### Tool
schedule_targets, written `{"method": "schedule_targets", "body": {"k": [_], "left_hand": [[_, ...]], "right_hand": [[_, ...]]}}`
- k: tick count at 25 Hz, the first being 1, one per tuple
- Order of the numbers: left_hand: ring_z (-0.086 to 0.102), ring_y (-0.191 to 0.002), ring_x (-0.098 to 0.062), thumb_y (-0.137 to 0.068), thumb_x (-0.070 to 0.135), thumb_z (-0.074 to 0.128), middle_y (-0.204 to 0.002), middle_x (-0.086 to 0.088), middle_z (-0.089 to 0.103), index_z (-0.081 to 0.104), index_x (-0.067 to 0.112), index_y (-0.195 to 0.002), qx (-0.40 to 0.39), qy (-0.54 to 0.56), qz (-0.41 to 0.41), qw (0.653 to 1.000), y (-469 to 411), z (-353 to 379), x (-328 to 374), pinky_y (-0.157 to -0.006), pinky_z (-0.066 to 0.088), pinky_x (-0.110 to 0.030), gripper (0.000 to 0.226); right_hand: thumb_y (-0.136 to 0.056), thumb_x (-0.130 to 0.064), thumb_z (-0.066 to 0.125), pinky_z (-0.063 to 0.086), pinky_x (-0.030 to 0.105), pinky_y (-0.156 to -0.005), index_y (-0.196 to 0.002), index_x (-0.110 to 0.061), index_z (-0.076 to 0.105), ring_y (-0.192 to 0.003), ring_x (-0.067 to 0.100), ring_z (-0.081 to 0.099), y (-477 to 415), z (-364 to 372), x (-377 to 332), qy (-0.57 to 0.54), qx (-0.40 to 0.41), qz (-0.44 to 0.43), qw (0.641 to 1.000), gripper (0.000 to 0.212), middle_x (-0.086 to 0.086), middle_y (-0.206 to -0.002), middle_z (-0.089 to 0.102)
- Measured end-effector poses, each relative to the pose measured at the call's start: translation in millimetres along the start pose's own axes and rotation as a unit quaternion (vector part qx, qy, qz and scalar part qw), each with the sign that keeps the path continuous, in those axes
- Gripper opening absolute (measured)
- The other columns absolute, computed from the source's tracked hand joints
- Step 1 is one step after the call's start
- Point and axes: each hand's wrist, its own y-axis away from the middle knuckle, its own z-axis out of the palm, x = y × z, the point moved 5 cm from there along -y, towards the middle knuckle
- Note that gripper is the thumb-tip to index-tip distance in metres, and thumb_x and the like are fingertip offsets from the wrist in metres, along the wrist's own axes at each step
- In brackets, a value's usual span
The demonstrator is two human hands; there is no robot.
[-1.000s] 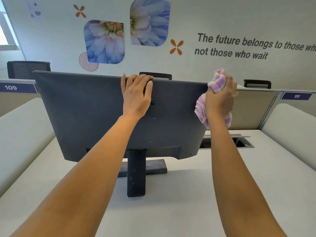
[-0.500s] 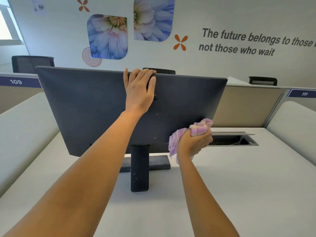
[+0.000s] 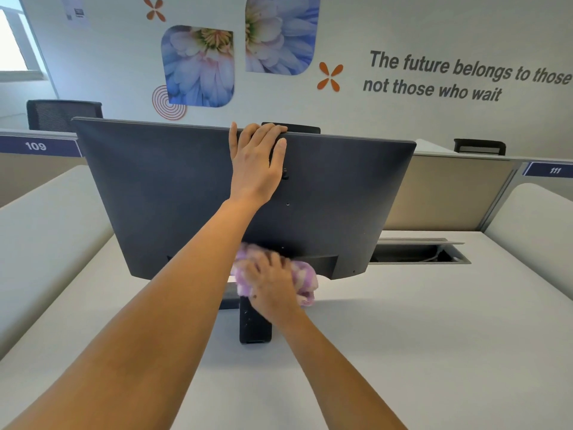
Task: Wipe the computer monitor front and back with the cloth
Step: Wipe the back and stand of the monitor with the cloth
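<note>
The dark grey monitor (image 3: 155,193) stands on the white desk with its back toward me, tilted, on a black stand (image 3: 255,327). My left hand (image 3: 259,162) lies flat on the back near the top middle, fingertips hooked over the upper edge. My right hand (image 3: 273,282) grips a bunched purple and white cloth (image 3: 305,276) and presses it against the lower middle of the monitor's back, just above the stand. The screen side is hidden from me.
The white desk (image 3: 434,336) has an open cable hatch (image 3: 415,252) behind the monitor at the right. Beige partitions labelled 109 (image 3: 35,146) and 111 (image 3: 555,171) bound the far side. Black chair backs (image 3: 63,114) rise beyond them.
My right hand carried the cloth from the monitor's upper right edge down its back and leftward to the lower middle by the stand. My left hand kept its hold on the top.
</note>
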Motion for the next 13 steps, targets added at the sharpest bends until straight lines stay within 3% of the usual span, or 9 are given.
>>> {"method": "schedule_targets", "body": {"k": [2,5,13], "left_hand": [[0.040,-0.125,-0.015,-0.097,0.031,0.031,-0.126,0.004,0.057,0.057,0.020,-0.124,-0.007,-0.001,-0.001,1.000,0,-1,0,-0.115,-0.008,-0.035,0.039],[0.039,-0.127,-0.014,-0.097,0.032,0.029,-0.128,0.005,0.055,0.054,0.021,-0.126,-0.018,-0.005,0.001,1.000,1,-3,-2,-0.115,-0.010,-0.036,0.041],[0.036,-0.131,-0.013,-0.098,0.032,0.028,-0.132,0.005,0.053,0.051,0.021,-0.130,-0.033,-0.006,0.009,0.999,1,-5,-4,-0.114,-0.014,-0.033,0.041]], "right_hand": [[-0.066,-0.027,0.078,0.053,0.043,-0.080,-0.111,-0.027,0.052,-0.101,0.024,0.055,3,8,-19,0.000,-0.042,-0.079,0.996,0.052,-0.001,-0.120,0.055],[-0.069,-0.027,0.077,0.053,0.043,-0.082,-0.108,-0.025,0.060,-0.099,0.023,0.058,-4,10,-24,0.020,-0.056,-0.078,0.995,0.042,-0.002,-0.114,0.062],[-0.074,-0.021,0.068,0.052,0.037,-0.073,-0.107,-0.025,0.061,-0.089,0.023,0.059,5,4,0,0.055,0.019,-0.087,0.994,0.033,0.000,-0.109,0.064]]}}
